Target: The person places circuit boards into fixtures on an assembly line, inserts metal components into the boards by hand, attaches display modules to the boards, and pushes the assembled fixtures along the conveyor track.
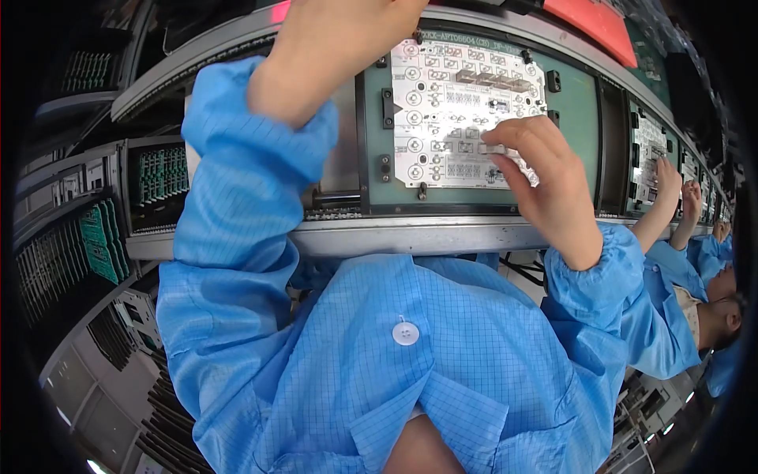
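Observation:
A white circuit board (407,87) lies in a green carrier frame (580,126) before me. Printed outlines and several round metal contacts cover it. Across its upper part runs a row of small brownish block-shaped components (493,80). My right hand (545,170) is over the board's lower right part, thumb and forefinger pinched on a small pale block-shaped component (494,148). Whether that part is seated in the board, I cannot tell. My left hand (355,31) reaches past the board's upper left corner; its fingers run out of the picture at the top.
A metal rail (410,235) runs along the near side of the line. Racks of green boards (103,241) stand at the left. A red bin (592,28) sits at the far right. Co-workers' hands (668,183) work at further boards along the right.

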{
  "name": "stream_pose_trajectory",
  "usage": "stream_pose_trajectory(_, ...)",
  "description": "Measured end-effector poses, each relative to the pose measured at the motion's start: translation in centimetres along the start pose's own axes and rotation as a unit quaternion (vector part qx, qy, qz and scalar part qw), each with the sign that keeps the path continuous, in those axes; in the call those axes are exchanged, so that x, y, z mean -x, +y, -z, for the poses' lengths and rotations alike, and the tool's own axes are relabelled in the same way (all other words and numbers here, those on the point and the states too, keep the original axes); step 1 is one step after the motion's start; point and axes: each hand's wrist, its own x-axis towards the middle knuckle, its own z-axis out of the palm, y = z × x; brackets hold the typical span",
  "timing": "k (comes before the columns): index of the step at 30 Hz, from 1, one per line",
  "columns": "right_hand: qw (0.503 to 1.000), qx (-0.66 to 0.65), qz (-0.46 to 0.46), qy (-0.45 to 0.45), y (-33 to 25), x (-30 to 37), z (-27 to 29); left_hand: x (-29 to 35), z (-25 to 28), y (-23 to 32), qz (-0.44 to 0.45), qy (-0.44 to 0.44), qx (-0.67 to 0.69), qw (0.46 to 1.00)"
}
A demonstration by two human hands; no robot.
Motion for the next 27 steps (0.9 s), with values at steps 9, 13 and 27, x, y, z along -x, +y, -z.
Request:
stream_pose_trajectory(9,0.991,0.126,0.004,-0.038,0.1,0.1,-2.5,6.0,2.4,-1.1,0.134,0.007,0.022,0.991)
stream_pose_trajectory(13,0.989,0.139,0.007,-0.047,0.4,-0.4,-2.8,7.4,2.8,-2.5,0.148,0.042,0.017,0.988)
stream_pose_trajectory(27,0.944,0.310,-0.042,0.105,16.8,-5.3,13.5,2.6,2.3,-0.2,-0.058,-0.038,-0.073,0.995)
